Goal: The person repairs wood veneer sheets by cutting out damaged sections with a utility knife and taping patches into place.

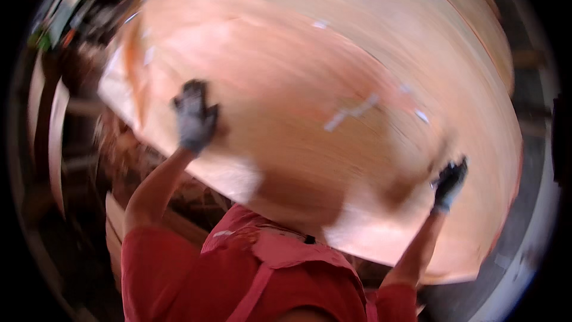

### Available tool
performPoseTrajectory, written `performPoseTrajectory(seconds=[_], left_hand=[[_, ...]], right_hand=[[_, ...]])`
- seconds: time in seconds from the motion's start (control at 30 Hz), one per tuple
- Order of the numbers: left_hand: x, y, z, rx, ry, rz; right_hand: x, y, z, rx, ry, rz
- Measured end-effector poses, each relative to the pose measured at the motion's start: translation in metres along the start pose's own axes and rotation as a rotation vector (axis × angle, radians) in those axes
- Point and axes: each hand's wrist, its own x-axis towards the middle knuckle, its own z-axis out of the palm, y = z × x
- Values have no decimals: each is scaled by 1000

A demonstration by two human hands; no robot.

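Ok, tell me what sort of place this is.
Probably a woodworking or veneer workshop: there's a wide wood-like sheet, small pale strips on it, and what look like scraps by its near left edge, though blurred.

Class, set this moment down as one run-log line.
left hand: gloved, open over wood sheet; right hand: gloved, over sheet's right part; contact: unclear, blurred; pale strips: on sheet

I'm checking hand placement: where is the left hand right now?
In the head view, the gloved left hand is left of centre, over the wood-coloured sheet near its lower left edge, well left of the right hand.
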Motion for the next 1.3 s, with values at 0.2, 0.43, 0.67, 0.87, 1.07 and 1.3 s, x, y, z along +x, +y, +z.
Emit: performPoseTrajectory(seconds=[0.2, 0.43, 0.67, 0.87, 1.07, 1.3], left_hand=[[8, 21, -23, 3, -77, -54], [-4, 13, -21, -245, -9, -105], [-21, -110, -29, -73, 231, -766], [-96, -221, -43, -410, 740, -959], [-268, -313, -43, -335, 961, -1711], [-372, -298, 0, -657, 951, -1707]], right_hand=[[-67, -4, 145, -80, -457, 129], [-123, 24, 304, -505, -877, 9], [-101, 89, 378, -984, -865, -965], [-96, 99, 380, -1109, -838, -1076], [-103, 98, 383, -978, -891, -995], [-97, 104, 381, -990, -880, -974]])
